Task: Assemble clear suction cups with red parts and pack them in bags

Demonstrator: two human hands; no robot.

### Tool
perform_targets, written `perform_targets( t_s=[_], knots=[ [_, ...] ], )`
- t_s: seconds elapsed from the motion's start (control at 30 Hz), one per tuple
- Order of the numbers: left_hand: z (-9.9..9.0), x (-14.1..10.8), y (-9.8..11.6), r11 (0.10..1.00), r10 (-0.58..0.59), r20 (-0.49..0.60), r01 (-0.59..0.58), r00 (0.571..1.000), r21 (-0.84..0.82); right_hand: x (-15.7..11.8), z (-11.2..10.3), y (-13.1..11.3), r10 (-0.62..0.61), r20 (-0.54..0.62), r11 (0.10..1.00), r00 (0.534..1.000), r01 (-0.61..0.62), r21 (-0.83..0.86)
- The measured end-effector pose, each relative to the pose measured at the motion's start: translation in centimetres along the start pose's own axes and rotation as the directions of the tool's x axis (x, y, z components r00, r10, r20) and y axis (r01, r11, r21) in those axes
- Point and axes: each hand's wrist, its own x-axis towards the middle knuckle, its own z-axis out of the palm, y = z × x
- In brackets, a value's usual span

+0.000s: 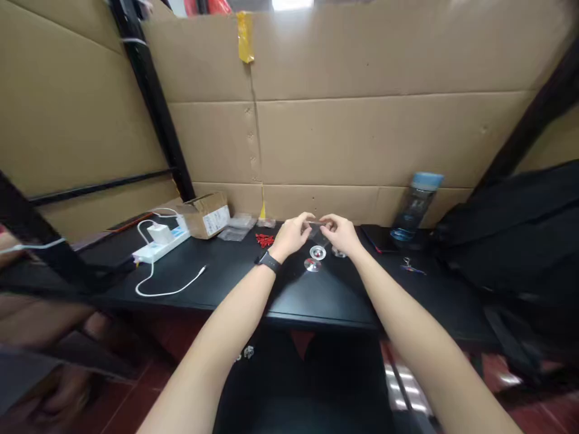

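My left hand, with a dark watch on its wrist, is raised above the black table with thumb and fingers pinched. My right hand faces it, its fingers also curled inward. Between them they hold a thin, see-through plastic piece; whether it is a bag or a box, I cannot tell. Just below lie a round silvery disc with a red centre and a clear disc. A further shiny round part is partly hidden by my right hand. Small red parts lie left of my left hand.
Clear plastic bags and a cardboard box stand at the back left, beside a white power strip with cable. On the right are a water bottle, a black pouch, a keyring and a black bag.
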Motion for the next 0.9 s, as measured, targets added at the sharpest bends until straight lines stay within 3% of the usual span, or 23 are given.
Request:
perform_targets(
  t_s=[0.1, 0.17, 0.23, 0.33, 0.4, 0.53, 0.7, 0.8, 0.9],
  knots=[
    [-1.0, 0.3, -1.3, 0.994, -0.112, -0.083, 0.112, 0.990, -0.005, -0.1, 0.2, 0.1, -0.006, -0.007, 1.000, 1.000, 0.006, 0.015],
    [-2.2, 0.4, -2.6, 0.975, -0.214, -0.197, 0.221, 0.957, 0.014, -0.1, 0.3, 0.1, -0.004, -0.003, 1.000, 1.000, 0.004, 0.022],
    [-4.1, 0.4, -4.3, 0.934, -0.316, -0.367, 0.354, 0.875, 0.040, -0.1, 0.3, 0.1, 0.003, 0.009, 1.000, 1.000, -0.003, 0.026],
    [-7.5, 0.1, -7.5, 0.854, -0.421, -0.583, 0.520, 0.695, 0.003, -0.1, 0.3, 0.0, 0.011, 0.022, 1.000, 1.000, -0.011, 0.024],
    [-9.7, -0.2, -9.5, 0.816, -0.435, -0.626, 0.578, 0.647, 0.031, -0.2, 0.3, 0.1, 0.015, 0.024, 1.000, 1.000, -0.015, 0.016],
    [-12.9, -1.2, -12.7, 0.718, -0.474, -0.577, 0.672, 0.665, 0.184, -0.2, 0.5, 0.2, 0.010, 0.045, 1.000, 0.999, -0.011, 0.013],
    [-13.5, -2.3, -14.7, 0.633, -0.545, -0.352, 0.649, 0.761, 0.422, -0.3, 0.4, 0.1, 0.000, 0.065, 1.000, 0.998, 0.000, 0.001],
    [-12.8, -2.9, -14.9, 0.580, -0.595, -0.287, 0.648, 0.751, 0.494, -0.3, 0.4, 0.2, 0.006, 0.105, 1.000, 0.994, -0.006, -0.007],
    [-12.3, -3.4, -14.6, 0.497, -0.623, -0.328, 0.683, 0.710, 0.536, -0.2, 0.4, 0.4, -0.005, 0.169, 0.999, 0.986, 0.011, -0.037]
  ],
)
